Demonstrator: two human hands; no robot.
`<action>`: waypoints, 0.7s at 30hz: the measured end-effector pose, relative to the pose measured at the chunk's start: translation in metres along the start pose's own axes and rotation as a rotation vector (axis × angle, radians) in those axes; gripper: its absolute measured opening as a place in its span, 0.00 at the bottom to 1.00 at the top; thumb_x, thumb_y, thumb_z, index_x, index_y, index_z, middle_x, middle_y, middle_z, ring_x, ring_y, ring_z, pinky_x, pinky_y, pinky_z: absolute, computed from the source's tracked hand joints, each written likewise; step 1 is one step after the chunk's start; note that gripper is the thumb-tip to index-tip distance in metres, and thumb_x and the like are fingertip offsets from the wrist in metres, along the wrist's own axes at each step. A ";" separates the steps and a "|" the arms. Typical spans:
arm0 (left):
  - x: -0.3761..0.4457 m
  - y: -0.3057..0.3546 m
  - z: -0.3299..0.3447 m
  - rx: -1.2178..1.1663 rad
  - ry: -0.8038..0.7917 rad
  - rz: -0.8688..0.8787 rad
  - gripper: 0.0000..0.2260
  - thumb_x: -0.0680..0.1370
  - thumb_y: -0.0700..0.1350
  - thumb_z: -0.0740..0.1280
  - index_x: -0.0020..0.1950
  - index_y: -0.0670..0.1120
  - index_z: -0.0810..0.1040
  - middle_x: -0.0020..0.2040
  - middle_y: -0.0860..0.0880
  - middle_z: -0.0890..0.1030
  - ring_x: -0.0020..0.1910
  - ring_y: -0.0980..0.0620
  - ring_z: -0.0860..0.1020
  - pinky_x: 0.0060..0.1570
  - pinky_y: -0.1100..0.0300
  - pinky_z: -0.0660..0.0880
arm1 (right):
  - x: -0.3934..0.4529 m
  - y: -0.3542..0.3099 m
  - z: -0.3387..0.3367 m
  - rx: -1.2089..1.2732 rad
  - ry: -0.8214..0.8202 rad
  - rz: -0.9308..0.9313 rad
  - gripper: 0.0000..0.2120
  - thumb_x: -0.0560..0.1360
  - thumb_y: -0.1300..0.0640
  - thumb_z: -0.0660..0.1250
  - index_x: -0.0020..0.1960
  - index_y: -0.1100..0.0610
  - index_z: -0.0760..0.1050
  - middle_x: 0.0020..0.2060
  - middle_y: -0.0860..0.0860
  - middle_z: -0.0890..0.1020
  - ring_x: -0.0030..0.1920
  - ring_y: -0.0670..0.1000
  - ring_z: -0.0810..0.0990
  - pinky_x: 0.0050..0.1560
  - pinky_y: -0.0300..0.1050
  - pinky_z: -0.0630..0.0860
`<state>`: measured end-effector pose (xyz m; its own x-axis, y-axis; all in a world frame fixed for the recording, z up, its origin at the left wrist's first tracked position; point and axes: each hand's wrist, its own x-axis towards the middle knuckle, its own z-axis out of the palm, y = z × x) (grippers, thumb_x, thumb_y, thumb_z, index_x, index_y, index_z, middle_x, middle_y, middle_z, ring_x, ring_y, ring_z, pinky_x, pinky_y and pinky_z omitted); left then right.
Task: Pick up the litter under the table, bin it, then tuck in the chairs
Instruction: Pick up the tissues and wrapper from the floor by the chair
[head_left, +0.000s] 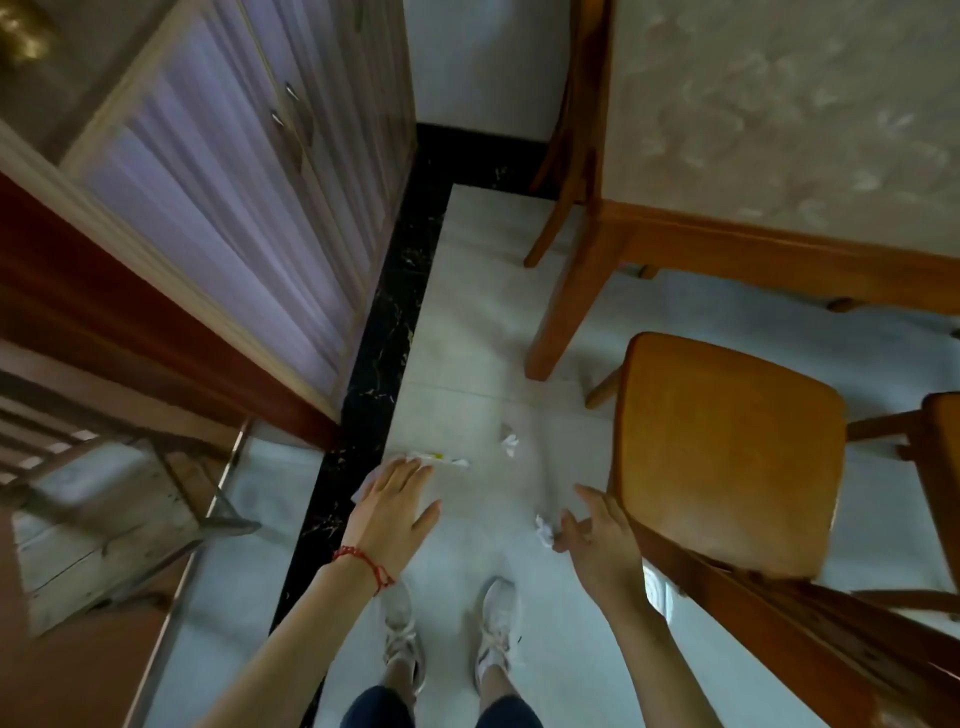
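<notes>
1. Reaching down with both arms, I have my left hand (397, 506) spread wide, fingers straight, holding nothing; the flat wrapper (434, 458) lies just beyond its fingertips, and whether skin touches paper I cannot tell.
2. My right hand (597, 535) hangs loosely spread, nothing in it, with a crumpled tissue (544, 530) just inside my thumb, touching or nearly so.
3. A second crumpled scrap (509, 442) sits farther out, between my two hands and ahead of both, short of the table leg (563, 306).
4. The wrapper's long axis runs crosswise to my left fingers, its far end pointing toward my right hand; the two balls have no clear axis.
5. Risk, as I judge it: a flat palm may slide the thin wrapper along the smooth floor tiles (467, 312) instead of lifting it, so I would need to pinch an edge.
6. The tissue is light; a clumsy sweep could flick it under the chair (727, 457) just outside my right hand.
7. My knuckles could also knock that seat's edge.
</notes>
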<state>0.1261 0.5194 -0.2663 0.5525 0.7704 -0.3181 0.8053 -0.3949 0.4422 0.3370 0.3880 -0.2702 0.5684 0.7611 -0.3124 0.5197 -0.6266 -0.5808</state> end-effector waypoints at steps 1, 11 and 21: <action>0.004 -0.006 0.009 0.002 -0.018 -0.011 0.22 0.78 0.52 0.59 0.70 0.46 0.63 0.72 0.47 0.64 0.73 0.50 0.58 0.70 0.57 0.57 | 0.003 0.005 0.008 0.006 0.002 0.010 0.18 0.74 0.53 0.65 0.62 0.58 0.72 0.58 0.57 0.78 0.53 0.56 0.78 0.52 0.49 0.78; 0.052 -0.047 0.109 -0.084 -0.088 -0.070 0.22 0.78 0.51 0.59 0.69 0.45 0.64 0.71 0.45 0.66 0.72 0.49 0.61 0.69 0.52 0.62 | 0.042 0.077 0.086 -0.027 -0.097 0.054 0.18 0.74 0.53 0.65 0.63 0.54 0.71 0.60 0.54 0.78 0.59 0.54 0.76 0.57 0.48 0.75; 0.109 -0.104 0.224 -0.123 -0.124 -0.120 0.22 0.78 0.52 0.58 0.70 0.45 0.63 0.72 0.45 0.65 0.72 0.49 0.60 0.69 0.53 0.61 | 0.109 0.158 0.188 -0.046 -0.152 0.072 0.20 0.76 0.49 0.61 0.66 0.53 0.68 0.65 0.54 0.73 0.61 0.55 0.75 0.59 0.52 0.75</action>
<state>0.1513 0.5324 -0.5349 0.4824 0.7377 -0.4723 0.8390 -0.2341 0.4913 0.3611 0.4034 -0.5371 0.5041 0.7284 -0.4641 0.5120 -0.6848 -0.5186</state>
